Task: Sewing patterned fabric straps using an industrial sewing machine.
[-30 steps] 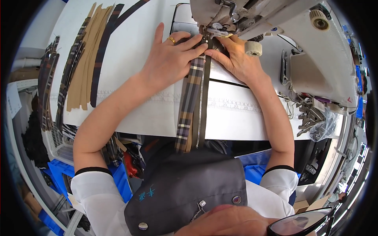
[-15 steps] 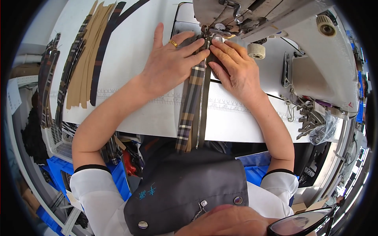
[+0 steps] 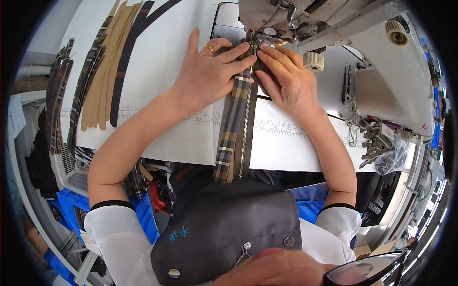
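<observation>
A metal-toothed zipper (image 3: pixel 246 119) on dark tape runs lengthwise from the sewing machine's needle area down past the table's near edge. Along its left side lies a brown, black and cream plaid fabric strip (image 3: pixel 228 138), with a tan layer showing at the near end. My left hand (image 3: pixel 207 71), a gold ring on one finger, rests on the strip with fingers spread and thumb out. On the zipper's right side my right hand (image 3: pixel 288 81) lies with extended fingers on the dark tape. Both sets of fingertips are close to the presser foot (image 3: pixel 254 39), where the stitching point is hidden.
The sewing machine (image 3: pixel 391 71) takes up the far right. Tan strips (image 3: pixel 107 71) and plaid strips (image 3: pixel 88 76) lie at the table's left. A printed ruler scale (image 3: pixel 276 127) crosses the tabletop. Dark offcuts (image 3: pixel 377 148) and a clear plastic bag (image 3: pixel 393 159) sit at the right edge.
The plaid strip and zipper have slid a little away from me, toward the presser foot. Both hands keep nearly the same pose; the view has shifted slightly.
</observation>
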Tool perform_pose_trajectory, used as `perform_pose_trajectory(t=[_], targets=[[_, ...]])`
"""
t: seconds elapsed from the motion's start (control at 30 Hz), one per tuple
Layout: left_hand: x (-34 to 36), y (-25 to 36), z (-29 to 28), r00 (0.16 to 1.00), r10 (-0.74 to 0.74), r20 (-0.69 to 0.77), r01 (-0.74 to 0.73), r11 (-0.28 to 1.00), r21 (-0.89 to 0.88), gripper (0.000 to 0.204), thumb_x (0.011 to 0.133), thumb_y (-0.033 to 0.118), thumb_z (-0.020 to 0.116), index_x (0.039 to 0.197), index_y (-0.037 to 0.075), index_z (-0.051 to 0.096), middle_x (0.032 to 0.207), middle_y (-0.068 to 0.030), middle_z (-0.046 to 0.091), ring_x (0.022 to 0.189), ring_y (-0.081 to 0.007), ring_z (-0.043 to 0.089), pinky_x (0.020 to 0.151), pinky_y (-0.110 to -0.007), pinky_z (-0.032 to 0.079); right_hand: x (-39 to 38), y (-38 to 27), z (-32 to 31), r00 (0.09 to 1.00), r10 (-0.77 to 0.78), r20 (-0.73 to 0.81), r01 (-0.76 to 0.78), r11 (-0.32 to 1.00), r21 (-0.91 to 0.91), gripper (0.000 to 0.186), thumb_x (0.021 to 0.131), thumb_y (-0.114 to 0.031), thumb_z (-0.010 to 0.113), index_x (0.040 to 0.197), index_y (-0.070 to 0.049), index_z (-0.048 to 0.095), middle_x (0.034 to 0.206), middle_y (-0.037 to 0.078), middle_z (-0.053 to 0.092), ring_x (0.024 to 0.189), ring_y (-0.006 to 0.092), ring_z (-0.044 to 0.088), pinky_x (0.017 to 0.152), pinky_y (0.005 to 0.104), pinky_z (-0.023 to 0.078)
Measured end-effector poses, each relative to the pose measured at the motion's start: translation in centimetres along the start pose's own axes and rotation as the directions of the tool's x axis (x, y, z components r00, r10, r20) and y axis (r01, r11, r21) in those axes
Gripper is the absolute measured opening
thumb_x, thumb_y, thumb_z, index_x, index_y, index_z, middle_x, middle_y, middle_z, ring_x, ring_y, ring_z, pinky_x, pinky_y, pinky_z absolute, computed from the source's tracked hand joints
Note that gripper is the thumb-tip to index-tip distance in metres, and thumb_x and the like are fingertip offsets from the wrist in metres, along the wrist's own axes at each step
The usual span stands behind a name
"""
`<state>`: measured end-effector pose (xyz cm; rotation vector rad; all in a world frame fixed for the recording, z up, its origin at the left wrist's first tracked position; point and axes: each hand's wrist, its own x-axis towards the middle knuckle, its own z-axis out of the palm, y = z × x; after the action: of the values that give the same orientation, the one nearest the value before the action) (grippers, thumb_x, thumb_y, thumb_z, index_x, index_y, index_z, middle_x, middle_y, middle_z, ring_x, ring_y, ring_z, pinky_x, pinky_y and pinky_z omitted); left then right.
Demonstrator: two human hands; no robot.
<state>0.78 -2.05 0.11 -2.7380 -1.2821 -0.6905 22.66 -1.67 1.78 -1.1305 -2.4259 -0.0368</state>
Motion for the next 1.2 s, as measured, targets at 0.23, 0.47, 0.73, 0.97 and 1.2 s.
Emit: perform_pose_trajectory(t=[0.23,0.47,0.73,0.97,1.2], targets=[[-0.1,-0.2,0.3,0.999,0.012,-0.046,-0.013,1.0,-0.011,0.049,0.075,0.012,0.07,0.122,0.024,0.065,0.133,0.0052,0.059,0.117,-0.0191,0.052,0.107,-0.067,0.021,0.0,0.0,0.2,1.0,0.013,0.004,-0.013,1.0,-0.007,0.033,0.085,-0.02,0.071,0.115,-0.008,0.068,0.12,0.005,0.066,0.11,0.0275,0.06,0.085,0.0348,0.054],[0.2,-0.5,0.5,0.999,0.008,-0.038,-0.008,1.0,0.019,0.049,0.077,0.013,0.069,0.123,0.025,0.064,0.133,0.0053,0.059,0.117,-0.0185,0.052,0.109,-0.065,0.021,0.7,0.6,-1.0,0.806,0.552,0.214,-0.469,0.375,0.799,0.032,0.087,-0.023,0.072,0.109,0.0,0.068,0.097,0.009,0.071,0.086,0.016,0.065,0.078,0.0287,0.052],[0.1,-0.3,0.3,0.999,-0.019,0.028,0.018,0.999,0.026,0.047,0.083,0.015,0.066,0.128,0.029,0.063,0.137,0.0058,0.057,0.121,-0.0212,0.05,0.109,-0.068,0.017,2.1,0.9,-0.9,0.781,0.567,0.264,-0.471,0.255,0.844,0.033,0.086,-0.03,0.075,0.095,0.002,0.069,0.082,0.005,0.069,0.077,0.0095,0.062,0.073,0.0248,0.048],[0.3,-0.5,0.6,0.999,0.005,-0.036,-0.005,1.0,0.014,0.048,0.076,0.013,0.069,0.122,0.028,0.064,0.132,0.0029,0.06,0.119,-0.0202,0.052,0.108,-0.067,0.021,1.6,1.0,0.2,0.786,0.59,0.182,-0.562,0.56,0.609,0.036,0.083,-0.03,0.078,0.091,0.004,0.067,0.08,0.005,0.068,0.071,0.0085,0.061,0.064,0.0224,0.048],[0.2,-0.5,0.4,0.999,-0.014,0.029,0.014,1.0,0.021,0.045,0.084,0.026,0.069,0.128,0.032,0.062,0.134,0.0055,0.058,0.122,-0.0206,0.05,0.108,-0.068,0.018,1.4,1.4,1.1,0.762,0.622,0.18,-0.61,0.597,0.521,0.033,0.084,-0.03,0.078,0.089,0.001,0.069,0.078,0.002,0.067,0.067,0.0048,0.056,0.061,0.0208,0.046]])
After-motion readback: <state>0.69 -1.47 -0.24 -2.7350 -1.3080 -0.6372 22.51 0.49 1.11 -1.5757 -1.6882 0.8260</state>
